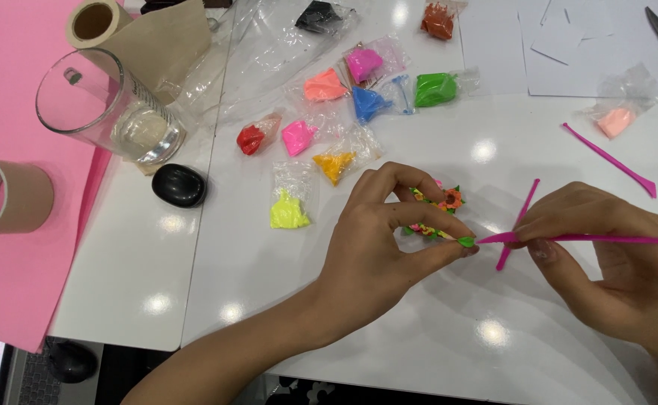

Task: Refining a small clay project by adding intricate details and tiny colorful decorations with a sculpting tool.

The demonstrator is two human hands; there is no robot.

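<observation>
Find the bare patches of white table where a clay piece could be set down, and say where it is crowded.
Bare table lies below the left hand, and between the black pebble and yellow clay bag. Crowded: the clay bags around the blue one.

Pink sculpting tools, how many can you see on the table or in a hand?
3. One tool in the right hand at, its tip by a green leaf; one lying under it; one further right on the table. Others may be hidden.
</observation>
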